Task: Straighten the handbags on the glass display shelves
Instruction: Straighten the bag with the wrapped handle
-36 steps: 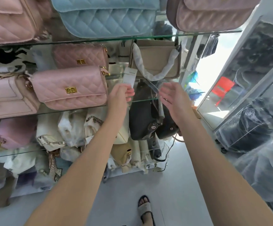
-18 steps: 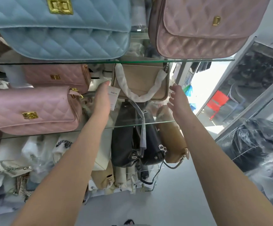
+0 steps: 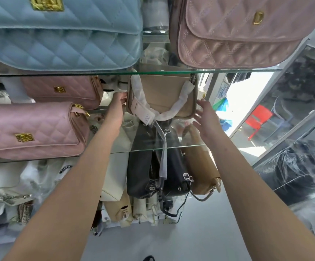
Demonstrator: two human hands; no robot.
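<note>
Left hand (image 3: 117, 107) grips bag (image 3: 165, 92) by left side; right hand (image 3: 206, 117), fingers straight, at its right corner; bag sits at shelf (image 3: 190, 146) back right; uneven shove may tip it off that edge.

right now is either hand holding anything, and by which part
Left hand grips the beige bag by its left edge; right hand is open at the bag's right corner, holding nothing.
</note>
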